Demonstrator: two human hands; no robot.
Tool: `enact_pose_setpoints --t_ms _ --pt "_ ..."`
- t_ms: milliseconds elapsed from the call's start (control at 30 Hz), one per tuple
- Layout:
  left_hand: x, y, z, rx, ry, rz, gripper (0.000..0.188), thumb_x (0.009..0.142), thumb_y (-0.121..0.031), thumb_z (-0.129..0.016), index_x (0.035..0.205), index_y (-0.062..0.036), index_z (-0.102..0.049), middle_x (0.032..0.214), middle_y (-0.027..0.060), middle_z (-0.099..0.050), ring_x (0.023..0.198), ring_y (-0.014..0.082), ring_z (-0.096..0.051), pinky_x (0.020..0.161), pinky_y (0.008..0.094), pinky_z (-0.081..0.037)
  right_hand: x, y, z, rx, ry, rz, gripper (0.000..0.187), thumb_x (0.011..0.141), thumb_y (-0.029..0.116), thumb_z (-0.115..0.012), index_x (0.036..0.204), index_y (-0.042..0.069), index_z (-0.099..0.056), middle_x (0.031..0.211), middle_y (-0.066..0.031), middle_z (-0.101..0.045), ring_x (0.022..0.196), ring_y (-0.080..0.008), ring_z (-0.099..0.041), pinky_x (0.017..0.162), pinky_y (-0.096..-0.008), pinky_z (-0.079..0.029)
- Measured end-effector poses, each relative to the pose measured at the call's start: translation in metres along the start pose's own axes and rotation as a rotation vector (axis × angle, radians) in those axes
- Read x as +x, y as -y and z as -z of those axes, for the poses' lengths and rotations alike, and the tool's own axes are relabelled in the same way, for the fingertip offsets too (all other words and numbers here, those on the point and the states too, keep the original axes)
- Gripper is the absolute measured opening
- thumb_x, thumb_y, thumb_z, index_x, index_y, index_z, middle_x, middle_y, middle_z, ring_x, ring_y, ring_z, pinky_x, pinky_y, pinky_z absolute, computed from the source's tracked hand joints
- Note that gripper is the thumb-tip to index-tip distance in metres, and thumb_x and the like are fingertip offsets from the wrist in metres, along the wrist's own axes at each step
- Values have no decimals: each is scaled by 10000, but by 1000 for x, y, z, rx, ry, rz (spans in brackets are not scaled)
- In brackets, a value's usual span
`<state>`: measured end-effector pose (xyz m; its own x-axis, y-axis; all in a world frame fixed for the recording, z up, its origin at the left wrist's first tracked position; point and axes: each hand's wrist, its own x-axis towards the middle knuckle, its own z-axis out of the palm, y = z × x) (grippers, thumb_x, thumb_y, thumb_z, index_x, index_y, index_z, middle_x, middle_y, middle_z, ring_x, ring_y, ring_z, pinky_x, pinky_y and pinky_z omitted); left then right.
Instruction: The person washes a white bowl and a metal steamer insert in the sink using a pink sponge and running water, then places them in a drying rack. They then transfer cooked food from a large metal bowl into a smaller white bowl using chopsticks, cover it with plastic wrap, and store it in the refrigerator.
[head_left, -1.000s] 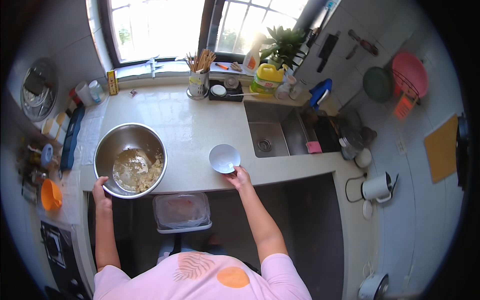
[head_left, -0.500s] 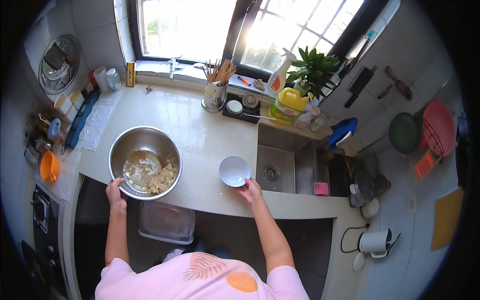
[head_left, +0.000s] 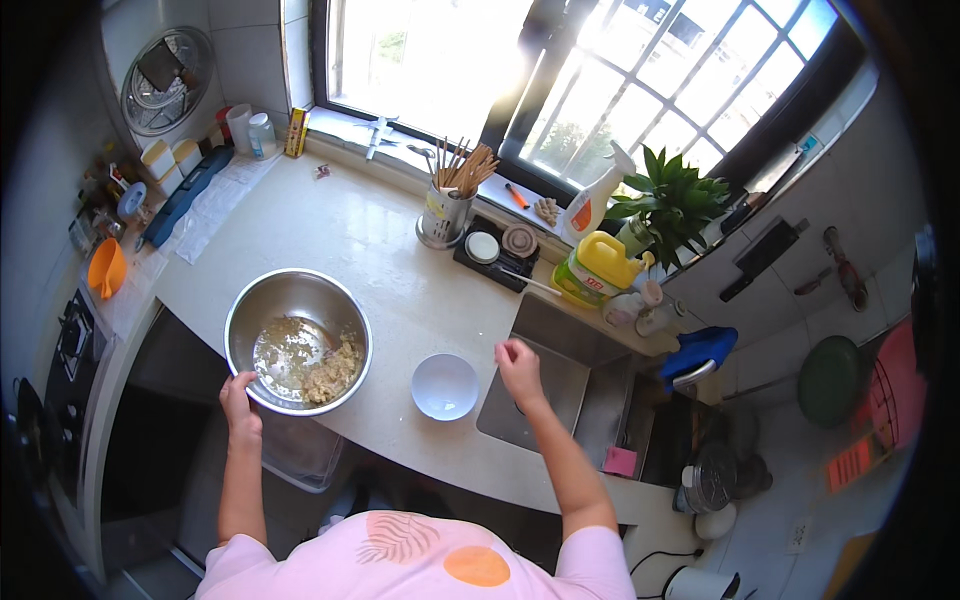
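A large stainless steel bowl [head_left: 298, 290] stands at the counter's front edge, with a pale, lumpy minced mixture [head_left: 332, 375] gathered on the right of its floor. My left hand [head_left: 240, 402] grips the near left rim, thumb up at the lip. To the right, a small light-blue bowl [head_left: 444, 387] rests on the counter with a little wet shine inside. My right hand [head_left: 519, 366] is raised beside the sink's left edge, apart from that bowl. Its fingers are curled closed, and I see nothing in them.
A steel sink [head_left: 560, 385] with a pink sponge [head_left: 620, 461] lies on the right. Behind are a chopstick holder [head_left: 447, 212], a black tray [head_left: 500, 252], a yellow jug [head_left: 597, 268], a spray bottle [head_left: 597, 200] and a plant [head_left: 670, 205]. An orange bowl [head_left: 106, 268] sits at left.
My right hand has let go of the small blue bowl and moved up and right of it, its fingers curling in. My left hand stays on the steel bowl's rim. The view has turned.
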<state>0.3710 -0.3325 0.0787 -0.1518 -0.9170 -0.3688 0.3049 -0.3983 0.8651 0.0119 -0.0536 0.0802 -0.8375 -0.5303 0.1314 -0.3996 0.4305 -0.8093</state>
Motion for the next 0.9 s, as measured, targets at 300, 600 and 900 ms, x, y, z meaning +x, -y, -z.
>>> enact_pose_setpoints --t_ms 300,600,900 --pt "5 19 -9 -13 -41 42 213 675 -28 -561 886 1 -572 825 51 -572 775 162 -548 725 277 -432 189 96 -41 -175 -96 333 143 790 168 -537 840 78 -636 801 -141 -622 757 -295 -604 653 -373 -479" --pt "24 39 3 63 31 160 228 803 -84 -536 1014 3 -540 875 37 -573 799 124 -548 721 253 -436 256 124 -63 -356 -321 144 179 781 233 -590 893 94 -579 729 -76 -636 726 -250 -621 647 -363 -485" --pt "52 47 28 356 27 -132 135 868 -157 -495 923 -35 -500 786 -3 -523 697 72 -487 625 211 -396 280 135 -70 -478 -236 284 241 822 318 -550 902 92 -577 716 -143 -626 708 -314 -615 619 -395 -480"
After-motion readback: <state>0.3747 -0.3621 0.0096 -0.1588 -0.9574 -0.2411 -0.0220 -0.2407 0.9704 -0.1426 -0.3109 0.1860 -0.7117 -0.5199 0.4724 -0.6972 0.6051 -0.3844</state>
